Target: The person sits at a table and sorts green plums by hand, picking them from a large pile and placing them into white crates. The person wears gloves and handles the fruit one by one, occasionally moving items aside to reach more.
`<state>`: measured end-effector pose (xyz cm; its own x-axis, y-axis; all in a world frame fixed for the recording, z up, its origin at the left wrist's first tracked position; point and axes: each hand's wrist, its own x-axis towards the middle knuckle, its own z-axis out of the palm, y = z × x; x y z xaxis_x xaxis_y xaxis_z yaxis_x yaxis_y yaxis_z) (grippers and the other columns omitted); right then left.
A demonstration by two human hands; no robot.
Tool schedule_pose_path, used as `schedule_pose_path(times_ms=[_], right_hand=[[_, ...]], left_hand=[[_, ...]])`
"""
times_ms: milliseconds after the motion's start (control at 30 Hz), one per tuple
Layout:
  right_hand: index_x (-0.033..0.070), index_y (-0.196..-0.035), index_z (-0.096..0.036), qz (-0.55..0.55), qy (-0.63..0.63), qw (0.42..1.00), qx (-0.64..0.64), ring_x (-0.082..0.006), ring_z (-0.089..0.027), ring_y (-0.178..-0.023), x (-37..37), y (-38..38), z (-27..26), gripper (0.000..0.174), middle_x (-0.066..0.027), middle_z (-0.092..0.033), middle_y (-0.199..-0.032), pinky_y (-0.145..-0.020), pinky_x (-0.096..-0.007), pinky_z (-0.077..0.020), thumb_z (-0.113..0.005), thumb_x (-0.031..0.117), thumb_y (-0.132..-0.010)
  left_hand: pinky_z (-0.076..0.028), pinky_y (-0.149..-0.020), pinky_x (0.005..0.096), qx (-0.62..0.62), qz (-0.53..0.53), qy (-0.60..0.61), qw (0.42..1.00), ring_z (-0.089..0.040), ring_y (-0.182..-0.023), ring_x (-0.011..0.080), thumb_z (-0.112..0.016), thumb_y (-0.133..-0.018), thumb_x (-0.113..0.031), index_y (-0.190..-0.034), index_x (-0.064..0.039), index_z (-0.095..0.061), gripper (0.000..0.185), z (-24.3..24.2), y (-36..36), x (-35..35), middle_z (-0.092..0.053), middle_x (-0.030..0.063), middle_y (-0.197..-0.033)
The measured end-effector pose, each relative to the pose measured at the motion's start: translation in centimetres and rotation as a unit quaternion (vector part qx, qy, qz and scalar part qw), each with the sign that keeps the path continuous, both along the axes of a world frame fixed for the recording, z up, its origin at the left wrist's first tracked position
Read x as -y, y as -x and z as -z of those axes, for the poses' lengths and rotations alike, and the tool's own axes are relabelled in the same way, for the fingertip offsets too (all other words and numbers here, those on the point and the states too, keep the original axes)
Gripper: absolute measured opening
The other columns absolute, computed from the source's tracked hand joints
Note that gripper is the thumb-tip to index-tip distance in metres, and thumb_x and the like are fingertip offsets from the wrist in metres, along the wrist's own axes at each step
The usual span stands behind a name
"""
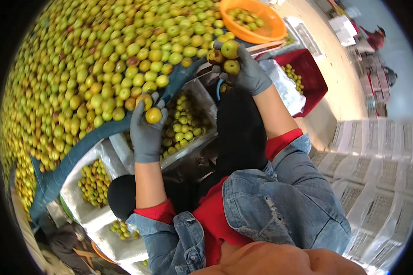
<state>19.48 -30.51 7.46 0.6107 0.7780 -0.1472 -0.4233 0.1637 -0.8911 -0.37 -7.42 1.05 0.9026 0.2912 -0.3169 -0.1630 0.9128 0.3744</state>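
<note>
My left hand [147, 132], in a grey glove, holds two yellowish round fruits, likely jujubes; the nearer yellow fruit [153, 115] rests by the fingertips. Farther right, my right hand [246, 68], gloved the same way, grips three fruits together. One of them, a browned fruit [215, 57], has dark patches; a greener fruit [230, 49] sits above a yellow-green fruit [231, 67]. Both hands are raised at the edge of a large heap of green and yellow fruits [99, 68] on dark blue cloth [86, 137]. Between my arms stands a plastic-lined box [208, 98] of green fruits.
An orange basin [278, 29] with some fruits sits at the heap's far edge. To the right is a red crate [318, 80]. Lined boxes [72, 192] of fruit stand at left, wrapped carton stacks [375, 178] at right. Other people [375, 38] appear in the background.
</note>
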Motion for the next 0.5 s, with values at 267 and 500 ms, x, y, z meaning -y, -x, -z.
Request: schedule_pose_path(times_ms=[267,500], right_hand=[[0.007,-0.130,-0.049,0.121,-0.007,0.992,-0.031,-0.0173,-0.060,-0.100,10.7,-4.2,5.7,0.041,-0.0085,-0.061,-0.114,-0.078,-0.0316,-0.0537,-0.058,0.028,-0.095],[0.009,-0.121,-0.052,0.344,0.032,0.901,-0.263,-0.0242,-0.059,-0.105,17.9,-5.0,19.4,0.042,-0.0082,-0.057,-0.117,-0.085,-0.0404,-0.0560,-0.067,0.034,-0.090]], left_hand=[[-0.055,-0.079,0.0340,-0.035,0.085,-0.033,0.995,-0.061,-0.095,0.0240,-0.052,-0.096,-0.023,-0.124,-0.003,-0.052,0.035,1.3,-1.2,2.2,-0.060,0.0151,-0.120],[-0.053,-0.080,0.0325,-0.084,0.109,-0.088,0.987,-0.059,-0.101,0.0231,-0.050,-0.097,-0.024,-0.124,-0.003,-0.052,0.035,1.1,-1.3,3.3,-0.058,0.0155,-0.122]])
